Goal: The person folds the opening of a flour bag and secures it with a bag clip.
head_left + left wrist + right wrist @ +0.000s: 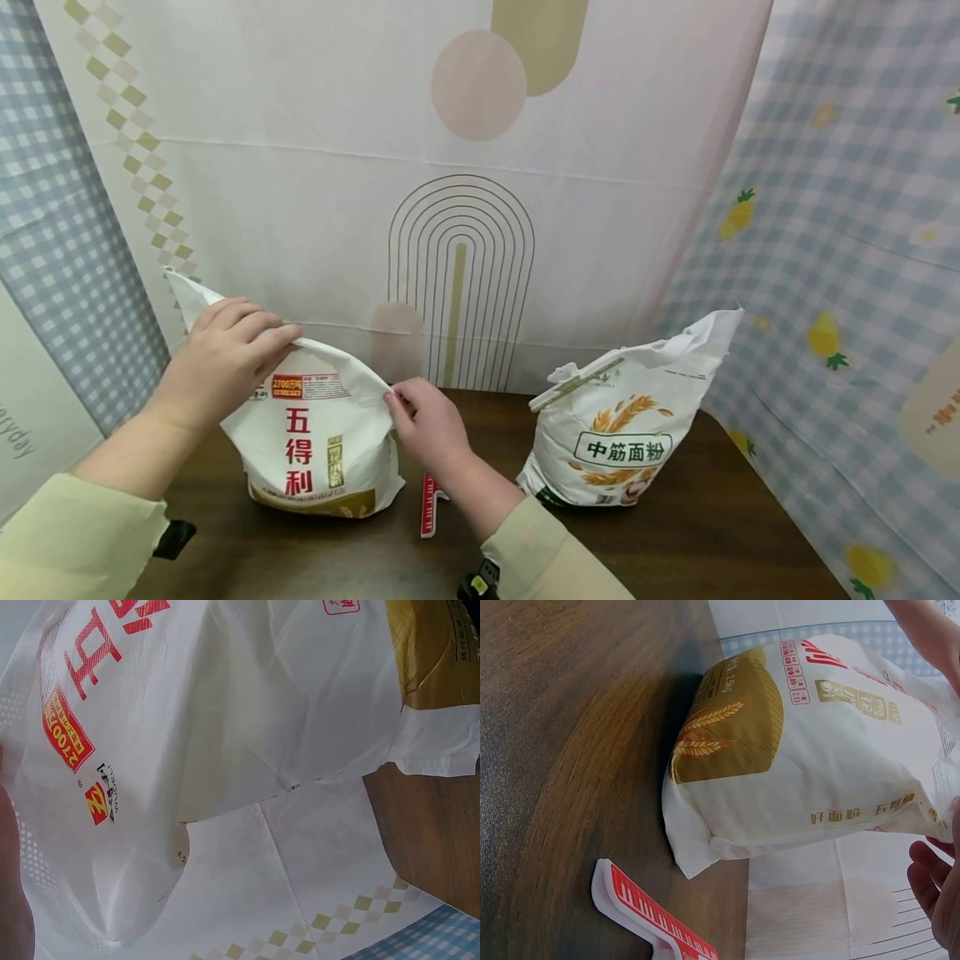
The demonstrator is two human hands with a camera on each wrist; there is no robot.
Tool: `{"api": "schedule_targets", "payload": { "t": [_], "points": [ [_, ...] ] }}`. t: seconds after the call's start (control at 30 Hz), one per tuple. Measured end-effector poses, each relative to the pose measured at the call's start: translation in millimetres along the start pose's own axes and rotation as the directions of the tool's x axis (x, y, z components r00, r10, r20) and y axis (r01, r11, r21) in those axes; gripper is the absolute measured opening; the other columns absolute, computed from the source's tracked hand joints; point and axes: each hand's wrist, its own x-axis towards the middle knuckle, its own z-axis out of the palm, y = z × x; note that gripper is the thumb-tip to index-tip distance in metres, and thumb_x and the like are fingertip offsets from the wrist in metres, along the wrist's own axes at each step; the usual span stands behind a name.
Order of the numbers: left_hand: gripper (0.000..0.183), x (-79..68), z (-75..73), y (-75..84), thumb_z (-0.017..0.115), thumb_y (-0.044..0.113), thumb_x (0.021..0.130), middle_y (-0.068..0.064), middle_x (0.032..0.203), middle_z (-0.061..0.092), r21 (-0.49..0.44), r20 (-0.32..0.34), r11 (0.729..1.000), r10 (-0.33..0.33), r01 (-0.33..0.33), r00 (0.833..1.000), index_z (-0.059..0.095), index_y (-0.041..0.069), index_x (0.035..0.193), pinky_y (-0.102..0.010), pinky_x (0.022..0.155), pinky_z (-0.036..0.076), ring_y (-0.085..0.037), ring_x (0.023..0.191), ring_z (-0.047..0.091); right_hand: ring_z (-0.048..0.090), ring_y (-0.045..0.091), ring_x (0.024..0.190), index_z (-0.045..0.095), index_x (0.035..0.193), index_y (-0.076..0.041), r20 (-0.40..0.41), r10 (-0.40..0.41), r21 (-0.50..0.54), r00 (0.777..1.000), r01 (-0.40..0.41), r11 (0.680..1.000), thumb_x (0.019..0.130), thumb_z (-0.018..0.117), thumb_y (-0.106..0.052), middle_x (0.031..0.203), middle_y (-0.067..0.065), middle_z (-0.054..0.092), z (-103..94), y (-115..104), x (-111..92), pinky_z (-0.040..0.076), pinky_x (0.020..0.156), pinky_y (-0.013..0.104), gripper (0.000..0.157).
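A white flour bag (322,450) with red lettering and a gold base stands upright at the left of the table. My left hand (228,354) grips its top edge left of the middle, fingers over the back. At the right end of that edge, my right hand (431,425) pinches the bag between thumb and fingers. The bag's upper edge slopes down from a raised left corner to the right hand. In the left wrist view, the bag's side (300,697) fills much of the picture. The right wrist view shows its gold lower panel (735,724).
A red and white clip (656,911) lies on the dark wooden table (315,567), just right of the bag. Farther right, a second flour bag (622,425) leans, with a pale strip (577,383) across its folded top. Patterned curtains (300,217) hang behind and at both sides.
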Motion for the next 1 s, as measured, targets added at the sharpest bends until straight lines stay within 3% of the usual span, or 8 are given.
{"api": "schedule_targets", "payload": {
  "t": [0.3, 0.8, 1.0],
  "points": [
    [0.05, -1.3, -1.2, 1.0, 0.036, 0.047, 0.106, -0.009, 0.094, 0.069, 0.002, 0.001, 1.0, -0.015, 0.015, 1.0, 0.072, 0.012, 0.108, -0.053, 0.097, 0.039, -0.036, 0.093, 0.059, 0.056, 0.004, 0.079, 0.071, 0.111, -0.018, 0.053, 0.085, 0.122, 0.995, -0.091, 0.988, 0.101, 0.058, -0.031, 0.098, -0.006, 0.063, 1.7, 1.0, -2.9, 0.05, 0.069, 0.019, 0.021],
    [0.05, -0.9, 0.4, 0.7, 0.037, 0.047, 0.106, -0.009, 0.094, 0.069, -0.002, -0.015, 1.0, -0.011, 0.011, 1.0, 0.072, 0.011, 0.107, -0.053, 0.096, 0.039, -0.036, 0.092, 0.059, 0.056, 0.004, 0.077, 0.067, 0.12, -0.018, 0.072, 0.12, 0.17, 0.99, -0.131, 0.977, 0.101, 0.057, -0.035, 0.102, -0.006, 0.062, 0.2, 2.8, -7.3, 0.05, 0.068, 0.02, 0.028],
    [0.049, -1.8, 0.5, 0.1, 0.037, 0.047, 0.106, -0.009, 0.094, 0.069, 0.004, -0.013, 1.0, -0.009, 0.009, 1.0, 0.072, 0.012, 0.108, -0.053, 0.096, 0.04, -0.036, 0.091, 0.059, 0.061, 0.009, 0.098, 0.065, 0.124, -0.015, 0.05, 0.13, 0.161, 0.99, -0.137, 0.977, 0.105, 0.043, -0.04, 0.113, -0.003, 0.065, -3.5, 10.6, -15.8, 0.052, 0.083, 0.03, 0.038]
  ]
}}
